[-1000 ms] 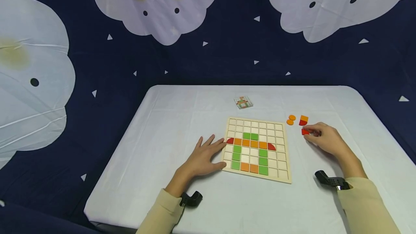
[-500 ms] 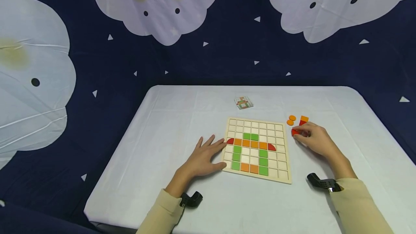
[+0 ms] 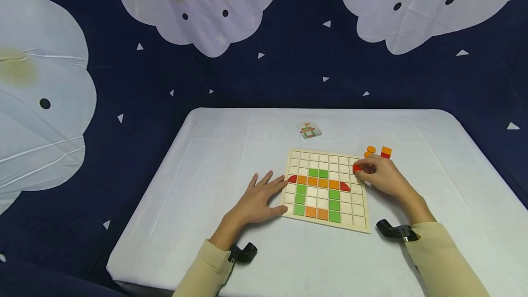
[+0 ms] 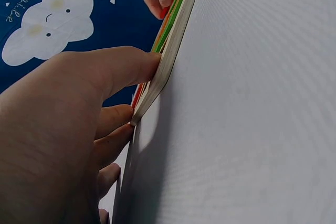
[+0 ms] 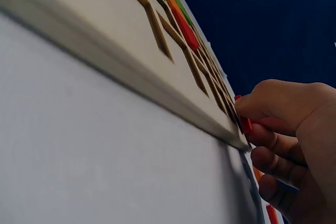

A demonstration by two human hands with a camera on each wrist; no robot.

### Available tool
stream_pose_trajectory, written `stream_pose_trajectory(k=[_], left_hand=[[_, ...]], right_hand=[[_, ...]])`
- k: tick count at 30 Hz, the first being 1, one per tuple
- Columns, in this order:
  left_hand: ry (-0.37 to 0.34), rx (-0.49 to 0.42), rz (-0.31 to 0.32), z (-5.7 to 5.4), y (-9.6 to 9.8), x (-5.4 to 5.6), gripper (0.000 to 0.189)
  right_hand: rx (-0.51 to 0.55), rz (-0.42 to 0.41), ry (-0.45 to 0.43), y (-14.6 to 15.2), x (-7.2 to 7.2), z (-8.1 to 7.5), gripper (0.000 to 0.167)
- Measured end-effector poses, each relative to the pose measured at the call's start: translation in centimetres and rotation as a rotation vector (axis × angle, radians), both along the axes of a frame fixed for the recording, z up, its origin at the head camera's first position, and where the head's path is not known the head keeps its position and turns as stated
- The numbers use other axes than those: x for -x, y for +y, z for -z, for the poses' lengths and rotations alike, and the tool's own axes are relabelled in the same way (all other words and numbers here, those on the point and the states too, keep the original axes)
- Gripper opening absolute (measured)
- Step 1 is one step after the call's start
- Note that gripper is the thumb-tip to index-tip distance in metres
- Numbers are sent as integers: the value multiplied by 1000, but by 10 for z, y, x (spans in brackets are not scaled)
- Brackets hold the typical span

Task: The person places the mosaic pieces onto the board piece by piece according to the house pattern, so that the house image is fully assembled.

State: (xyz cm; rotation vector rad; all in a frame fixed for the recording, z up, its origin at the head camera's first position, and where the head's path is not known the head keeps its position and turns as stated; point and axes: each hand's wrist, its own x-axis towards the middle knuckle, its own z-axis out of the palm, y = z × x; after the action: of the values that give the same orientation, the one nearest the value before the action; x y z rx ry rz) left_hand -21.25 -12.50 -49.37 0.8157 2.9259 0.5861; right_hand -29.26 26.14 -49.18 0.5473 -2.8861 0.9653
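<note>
A square wooden grid board (image 3: 346, 221) lies on the table, with green, orange and red tiles set in some of its cells. My left hand (image 3: 258, 200) lies spread at the board's left side; in the left wrist view its thumb and fingers touch the board's edge. Between thumb and fingertips my right hand (image 3: 381, 174) pinches a small red tile (image 3: 356, 168), over the board's right edge. The right wrist view shows the red tile (image 5: 247, 125) partly covered by the fingers, so its full shape is hidden.
Two round orange tiles (image 3: 371, 149), an orange square tile (image 3: 386, 150) and a red tile (image 3: 385, 155) lie beyond my right hand. A small pattern card (image 3: 309, 129) sits behind the board. Dark cloth with clouds hangs behind the white table (image 3: 247, 132).
My right hand has moved left with the red tile, from the table beside the loose tiles to the board's right edge. The left hand has stayed in place.
</note>
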Motion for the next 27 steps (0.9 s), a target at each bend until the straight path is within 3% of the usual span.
stream_pose_trajectory(k=[16, 27], left_hand=[[-7, -5, -1, 0, 0, 0, 72], [-2, 4, -4, -1, 0, 0, 72]], right_hand=[[30, -69, -52, -35, -1, -6, 29], [28, -147, -29, -50, -5, -7, 26]])
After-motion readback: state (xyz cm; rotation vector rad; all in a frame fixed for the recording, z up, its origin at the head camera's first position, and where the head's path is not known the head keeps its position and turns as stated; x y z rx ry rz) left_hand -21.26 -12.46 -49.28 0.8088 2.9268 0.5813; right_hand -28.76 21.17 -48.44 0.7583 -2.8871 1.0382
